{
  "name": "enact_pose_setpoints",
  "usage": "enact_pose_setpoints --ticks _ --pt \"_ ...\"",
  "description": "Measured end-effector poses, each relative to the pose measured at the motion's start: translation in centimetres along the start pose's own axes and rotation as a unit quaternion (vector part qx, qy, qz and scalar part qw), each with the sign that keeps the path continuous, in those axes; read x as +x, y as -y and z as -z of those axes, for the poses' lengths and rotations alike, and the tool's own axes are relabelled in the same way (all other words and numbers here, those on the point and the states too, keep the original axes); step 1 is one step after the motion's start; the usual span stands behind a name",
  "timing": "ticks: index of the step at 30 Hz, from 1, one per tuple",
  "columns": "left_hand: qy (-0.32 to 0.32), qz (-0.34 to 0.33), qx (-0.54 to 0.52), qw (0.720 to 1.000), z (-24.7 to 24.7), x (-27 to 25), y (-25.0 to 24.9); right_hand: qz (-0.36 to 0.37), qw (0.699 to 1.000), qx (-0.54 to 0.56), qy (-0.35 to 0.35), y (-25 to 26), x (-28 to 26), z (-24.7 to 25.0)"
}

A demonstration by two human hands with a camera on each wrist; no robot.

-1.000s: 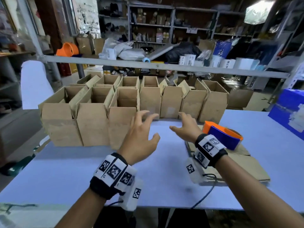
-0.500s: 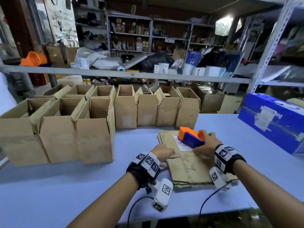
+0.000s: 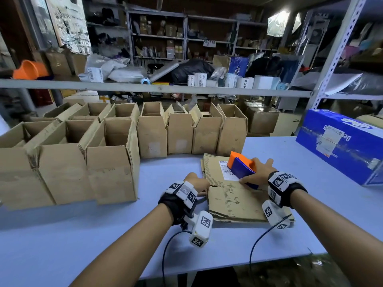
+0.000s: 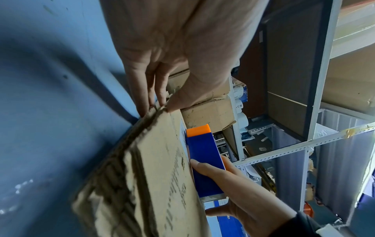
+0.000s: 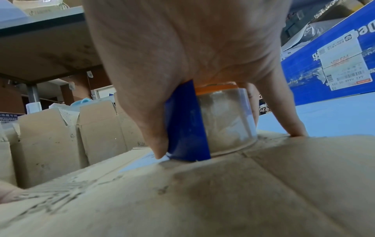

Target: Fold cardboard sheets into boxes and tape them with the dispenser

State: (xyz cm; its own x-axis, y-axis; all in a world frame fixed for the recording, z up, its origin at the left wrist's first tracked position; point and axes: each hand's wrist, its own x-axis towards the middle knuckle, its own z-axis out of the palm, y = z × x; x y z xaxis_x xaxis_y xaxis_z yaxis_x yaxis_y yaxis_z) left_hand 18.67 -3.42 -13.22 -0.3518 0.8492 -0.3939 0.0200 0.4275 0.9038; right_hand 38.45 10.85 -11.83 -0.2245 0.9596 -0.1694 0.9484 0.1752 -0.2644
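On the tabletop (image 3: 87, 241), the flat cardboard sheet (image 3: 234, 200) is pinched at its edge by the left hand (image 3: 198, 182); the tape dispenser (image 3: 241, 168) is clasped atop by the right hand (image 3: 258, 172). Light, stiff, best lifted edgewise.

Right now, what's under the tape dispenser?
The tape dispenser, gripped by the right hand, sits on the top flattened cardboard sheet, partly over its white shipping label. More sheets lie beneath; how many is hidden.

head view from above, wrist views close, all share cardboard (image 3: 234, 199)
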Motion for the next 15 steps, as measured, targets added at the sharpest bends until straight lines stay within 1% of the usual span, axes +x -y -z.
enact_pose_setpoints --ticks 4,6,7,9,12,14,15 --pt "0.000 -0.005 0.105 0.994 0.6 -0.2 -0.3 0.004 1.000 0.009 -0.004 -0.1 0.0 -0.3" --pt "-0.002 -0.031 0.163 0.986 0.5 -0.8 -0.6 0.007 1.000 0.017 -0.003 -0.1 0.0 -0.4" --pt "-0.002 -0.044 0.164 0.986 0.3 -0.9 -0.6 0.009 1.000 0.026 -0.003 -0.1 0.0 -0.4" --pt "0.029 -0.058 0.108 0.992 -0.4 -1.2 -0.7 0.013 0.999 0.046 -0.001 -0.1 0.0 -0.2" --pt "0.081 -0.036 -0.023 0.996 -1.3 -2.2 -1.2 0.015 0.998 0.058 -0.003 0.0 -0.4 0.3" --pt "0.098 -0.033 -0.057 0.993 -1.6 -2.8 -1.5 0.017 0.998 0.062 -0.003 0.0 -0.7 0.7" --pt "0.095 -0.034 -0.060 0.993 -1.6 -3.0 -1.5 0.018 0.998 0.067 -0.002 0.0 -0.8 0.9"
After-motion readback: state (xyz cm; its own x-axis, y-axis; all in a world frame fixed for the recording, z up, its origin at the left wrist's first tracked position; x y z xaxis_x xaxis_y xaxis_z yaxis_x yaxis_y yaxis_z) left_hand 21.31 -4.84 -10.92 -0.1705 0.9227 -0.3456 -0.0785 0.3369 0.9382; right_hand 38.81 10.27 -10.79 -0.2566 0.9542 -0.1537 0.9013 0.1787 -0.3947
